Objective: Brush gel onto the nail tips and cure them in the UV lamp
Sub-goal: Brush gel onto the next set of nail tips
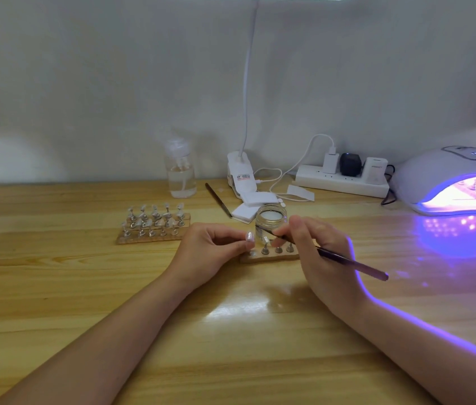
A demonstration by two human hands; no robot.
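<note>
— How many racks of nail tips?
— Two in the open: a full one [153,226] at left, and one [270,252] between the hands. The lamp [453,182] glows at right.
— The hands?
— The left hand [210,252] pinches one nail tip [249,236]; the right hand [315,244] pinches the brush [345,260].
— Its direction?
— Bristles up-left toward the jar [271,219], handle down-right. A second brush [217,198] lies behind.

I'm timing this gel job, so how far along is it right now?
Done, apparently: the UV lamp glows with a rack inside. In hand: the left hand pinches a nail tip while the right hand holds the brush over the near stand. Left: the far rack of tips.
</note>
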